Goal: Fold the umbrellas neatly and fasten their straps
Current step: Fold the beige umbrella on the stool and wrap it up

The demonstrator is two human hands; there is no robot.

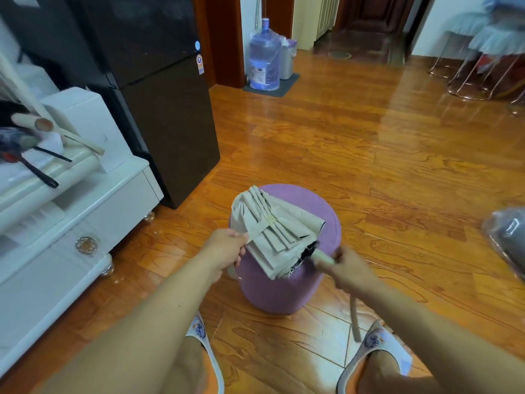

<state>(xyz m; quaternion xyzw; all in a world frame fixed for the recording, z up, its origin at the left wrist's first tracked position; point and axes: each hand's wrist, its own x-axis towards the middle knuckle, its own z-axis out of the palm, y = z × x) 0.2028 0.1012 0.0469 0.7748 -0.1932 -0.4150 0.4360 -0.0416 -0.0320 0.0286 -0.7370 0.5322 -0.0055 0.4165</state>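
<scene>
A tall dark fridge (159, 89) stood at the far left, with a white glossy cabinet (71, 220) near it carrying rolled paper (32, 123) and a dark-handled tool (34, 169). Far off, a clear blue water jug (264, 58) sat on a grey mat (274, 86) beside a bin (287, 59). On the shiny wooden floor (369, 166), a round purple stool (287, 282) stood in the near middle. Over it lay the beige pleated umbrella (272, 228), partly folded. The left hand (227, 250) pinched its strap (257, 233), fingers curled. The right hand (348, 270) gripped the handle (324, 258), blurred. Patterned slippers (375, 345) showed below.
</scene>
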